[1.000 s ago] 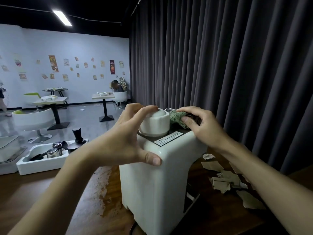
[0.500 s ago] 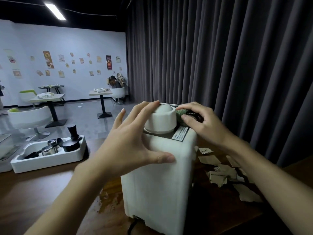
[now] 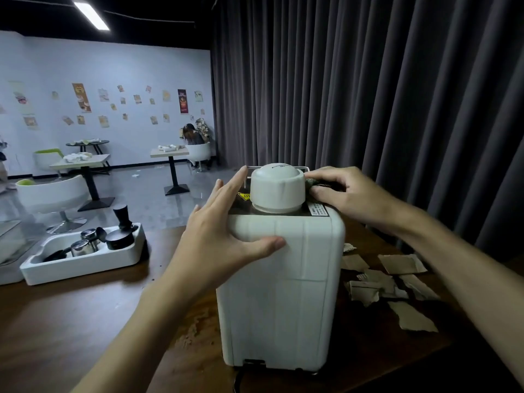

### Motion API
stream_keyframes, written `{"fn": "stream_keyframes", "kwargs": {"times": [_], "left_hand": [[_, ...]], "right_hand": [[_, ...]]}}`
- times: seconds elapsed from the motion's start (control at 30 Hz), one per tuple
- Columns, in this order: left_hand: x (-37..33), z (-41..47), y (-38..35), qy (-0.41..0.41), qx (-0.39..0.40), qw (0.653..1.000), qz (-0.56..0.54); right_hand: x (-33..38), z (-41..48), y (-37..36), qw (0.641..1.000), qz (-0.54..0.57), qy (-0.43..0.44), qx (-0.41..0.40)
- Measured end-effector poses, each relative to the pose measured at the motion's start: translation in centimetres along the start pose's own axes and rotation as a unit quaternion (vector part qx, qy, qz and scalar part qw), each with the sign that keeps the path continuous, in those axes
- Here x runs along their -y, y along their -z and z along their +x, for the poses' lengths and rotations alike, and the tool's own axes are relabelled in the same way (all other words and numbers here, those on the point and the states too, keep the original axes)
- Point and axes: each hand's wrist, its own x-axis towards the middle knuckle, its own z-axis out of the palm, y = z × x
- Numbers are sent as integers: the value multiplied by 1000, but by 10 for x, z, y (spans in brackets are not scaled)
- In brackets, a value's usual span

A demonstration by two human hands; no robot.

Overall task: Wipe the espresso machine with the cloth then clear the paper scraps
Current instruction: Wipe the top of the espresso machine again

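Note:
A white espresso machine (image 3: 280,293) stands on the dark wooden table (image 3: 71,321) with its back towards me and a round white cap (image 3: 278,185) on top. My left hand (image 3: 218,236) rests on its upper left corner, fingers straight and thumb across the back face. My right hand (image 3: 340,191) grips a green cloth (image 3: 313,182) against the machine's top, just right of the cap; most of the cloth is hidden under the fingers. Several torn brown paper scraps (image 3: 388,282) lie on the table to the right of the machine.
A white tray (image 3: 82,259) with a black tamper (image 3: 123,222) and metal cups sits at the table's left. A dark curtain (image 3: 368,95) hangs close behind. Café tables, white chairs and a seated person are far back on the left.
The machine has turned so its back faces me squarely. My left hand slid from around the cap down to the upper left corner. My right hand stays on the cloth beside the cap.

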Motion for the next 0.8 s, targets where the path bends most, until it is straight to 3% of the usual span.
{"fn": "stream_keyframes", "kwargs": {"times": [0.23, 0.53, 0.8], "left_hand": [[1, -8, -5, 6, -35, 999, 28], [-16, -12, -33, 7, -106, 992, 70], [-25, -16, -44, 16, -148, 987, 63]], "right_hand": [[5, -30, 5, 999, -27, 30, -8], [12, -18, 8, 1000, -6, -26, -2], [15, -59, 13, 994, -97, 9, -45]]}}
